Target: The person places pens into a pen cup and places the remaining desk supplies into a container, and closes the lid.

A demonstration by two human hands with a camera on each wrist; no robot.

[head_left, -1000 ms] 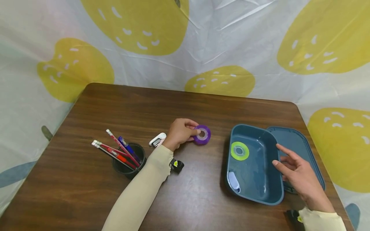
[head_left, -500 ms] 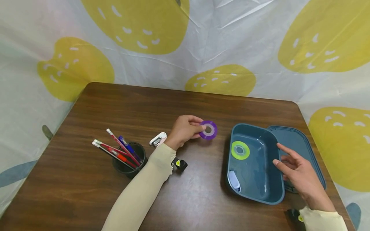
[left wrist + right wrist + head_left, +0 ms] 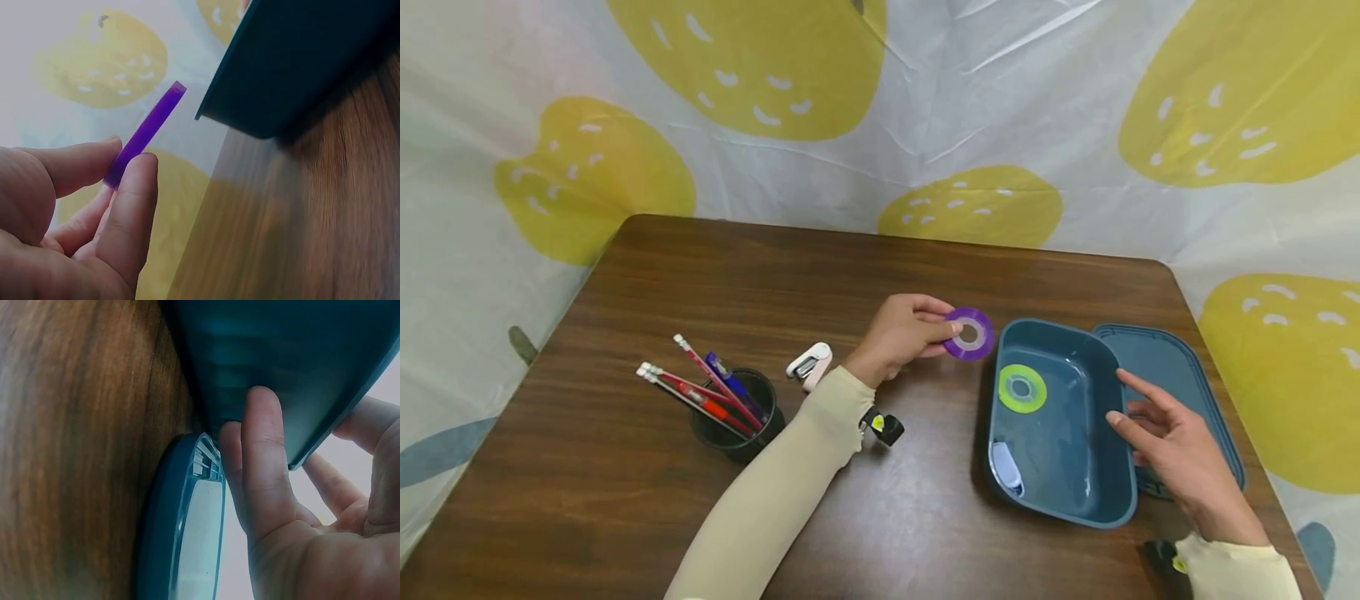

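Note:
My left hand (image 3: pixel 913 337) pinches a purple tape roll (image 3: pixel 147 128) between thumb and fingers, above the table just left of the blue plastic box (image 3: pixel 1060 517). In the left wrist view the roll is edge-on, a short gap from the box's wall. At the box's right side is my right hand (image 3: pixel 1176 450), its thumb over the rim and its other fingers along the outer wall (image 3: pixel 262 362). Inside the box lie a green tape roll (image 3: pixel 1022 389) against the left wall and a small pale blue-white object (image 3: pixel 1007 468) in the near left corner.
The box's blue lid (image 3: pixel 1157 358) lies to its right, partly under the right hand. A black pen cup (image 3: pixel 741 446) with pencils and pens stands at the left, beside the left forearm. A small white and pink stapler (image 3: pixel 811 364) sits behind that forearm.
My left hand has carried the purple tape roll rightward and slightly farther back, up to near the box's left rim. The right hand and the box have stayed put.

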